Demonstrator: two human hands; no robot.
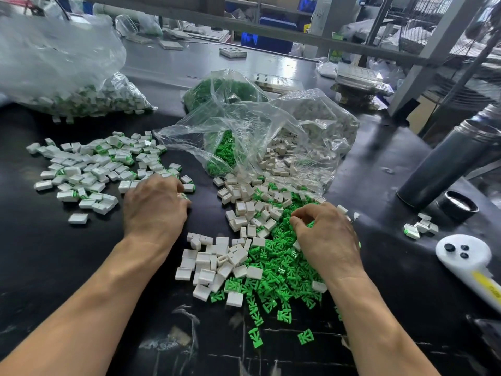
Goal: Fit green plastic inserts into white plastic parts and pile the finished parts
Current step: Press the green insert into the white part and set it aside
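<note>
My left hand [154, 204] lies knuckles up at the right edge of the pile of finished parts [92, 169], white with green showing. Its curled fingertips hold one finished part [185, 196]. My right hand [325, 240] is over the heap of loose green inserts [273, 275], thumb and forefinger curled and pinching into them; what they grip is mostly hidden. Empty white parts [217, 261] lie between my hands and spill from an open clear bag [298, 137] behind.
A second clear bag of finished parts [81, 99] sits at the back left. At the right stand a dark grey flask [444, 164] and its cap [458, 204], a few finished parts [420, 229] and a white handheld device [469, 259]. The table is black.
</note>
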